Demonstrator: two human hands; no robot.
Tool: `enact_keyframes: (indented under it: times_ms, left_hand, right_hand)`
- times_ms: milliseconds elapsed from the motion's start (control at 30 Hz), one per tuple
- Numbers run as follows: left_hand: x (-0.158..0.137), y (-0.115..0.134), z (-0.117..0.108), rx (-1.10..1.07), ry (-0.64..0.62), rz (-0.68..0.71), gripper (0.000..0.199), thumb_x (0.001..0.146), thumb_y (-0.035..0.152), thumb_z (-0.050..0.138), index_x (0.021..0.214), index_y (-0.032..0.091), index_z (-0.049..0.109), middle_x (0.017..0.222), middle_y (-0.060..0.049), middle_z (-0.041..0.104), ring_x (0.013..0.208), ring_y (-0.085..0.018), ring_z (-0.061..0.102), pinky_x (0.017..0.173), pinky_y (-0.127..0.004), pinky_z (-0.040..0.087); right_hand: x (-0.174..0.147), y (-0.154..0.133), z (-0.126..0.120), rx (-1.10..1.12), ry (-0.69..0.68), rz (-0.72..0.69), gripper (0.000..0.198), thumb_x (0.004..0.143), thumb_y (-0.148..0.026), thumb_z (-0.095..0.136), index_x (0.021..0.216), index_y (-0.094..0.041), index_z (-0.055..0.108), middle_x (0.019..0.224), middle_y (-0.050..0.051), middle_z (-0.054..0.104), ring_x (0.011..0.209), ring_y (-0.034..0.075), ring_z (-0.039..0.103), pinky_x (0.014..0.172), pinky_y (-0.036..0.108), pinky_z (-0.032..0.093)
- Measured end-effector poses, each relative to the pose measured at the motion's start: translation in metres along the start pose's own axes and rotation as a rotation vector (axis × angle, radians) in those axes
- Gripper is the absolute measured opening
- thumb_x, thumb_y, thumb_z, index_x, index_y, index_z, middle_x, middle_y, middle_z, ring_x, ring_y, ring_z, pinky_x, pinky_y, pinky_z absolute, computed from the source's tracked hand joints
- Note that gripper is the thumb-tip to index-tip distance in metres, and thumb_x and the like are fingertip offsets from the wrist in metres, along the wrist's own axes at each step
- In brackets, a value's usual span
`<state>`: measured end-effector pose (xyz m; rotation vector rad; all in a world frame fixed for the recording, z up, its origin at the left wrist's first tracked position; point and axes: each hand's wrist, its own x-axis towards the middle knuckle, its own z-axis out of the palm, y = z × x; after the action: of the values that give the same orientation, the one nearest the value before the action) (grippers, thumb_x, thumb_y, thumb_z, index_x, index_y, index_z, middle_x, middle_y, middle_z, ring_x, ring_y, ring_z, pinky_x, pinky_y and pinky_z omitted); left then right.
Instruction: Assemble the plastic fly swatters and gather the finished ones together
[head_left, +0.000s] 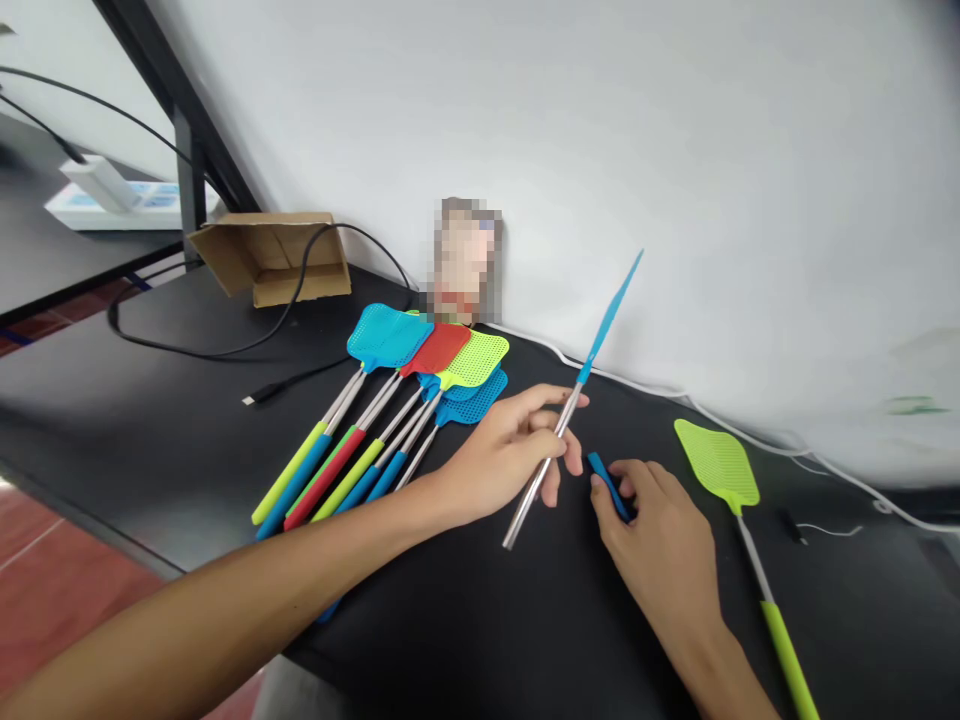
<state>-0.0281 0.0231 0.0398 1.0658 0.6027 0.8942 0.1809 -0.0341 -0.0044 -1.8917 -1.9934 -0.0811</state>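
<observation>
My left hand (pixel 517 445) grips the metal rod of a blue fly swatter (pixel 609 320), thumb and fingers around the shaft. Its head is seen edge-on, pointing up and to the right, and the rod's lower end is bare metal. In my right hand (pixel 664 530) is a blue handle sleeve (pixel 609 485), pinched between thumb and fingers, apart from the rod. To the left of my hands lies a pile of several fly swatters (pixel 390 340) in blue, red and yellow-green, partly hidden by my left forearm. A single yellow-green fly swatter (pixel 718 465) lies to the right of my right hand.
An open cardboard box (pixel 296 262) sits at the back left, with a black cable (pixel 306 260) looping past it. A blurred-out object (pixel 466 260) leans against the wall. A white cable (pixel 637 383) runs along the wall's foot. Further left is a white power strip (pixel 157 205).
</observation>
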Motion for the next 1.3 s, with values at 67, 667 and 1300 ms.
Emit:
enact_keyframes:
  times_ms: [67,667,1300]
  left_hand:
    - [-0.001,-0.001,0.001,-0.003,0.003,-0.047,0.03,0.092,0.023,0.054,0.122,0.019,0.058,0.072,0.003,0.063,0.043,-0.01,0.056,0.044,-0.022,0.042]
    - [-0.014,-0.008,0.018,0.065,-0.211,-0.367,0.03,0.1,0.039,0.054,0.08,0.017,0.054,0.062,0.005,0.049,0.038,-0.003,0.037,0.035,-0.016,0.023]
    - [-0.012,-0.015,0.019,0.217,-0.002,-0.212,0.026,0.102,0.045,0.047,0.096,0.021,0.053,0.07,-0.001,0.067,0.049,-0.012,0.058,0.042,-0.022,0.041]
  right_hand:
    - [0.001,-0.002,-0.002,0.026,0.009,0.0,0.023,0.097,-0.042,0.059,0.095,-0.02,0.066,0.083,0.007,0.063,0.078,0.025,0.057,0.067,0.035,0.038]
    - [-0.005,-0.026,-0.016,1.652,-0.168,0.482,0.023,0.095,-0.037,0.07,0.078,-0.022,0.066,0.077,0.001,0.057,0.069,0.015,0.048,0.063,0.031,0.041]
    - [0.027,0.065,-0.04,1.197,0.23,0.536,0.034,0.079,-0.04,0.085,0.068,-0.02,0.059,0.061,-0.004,0.051,0.057,0.011,0.045,0.052,0.03,0.033]
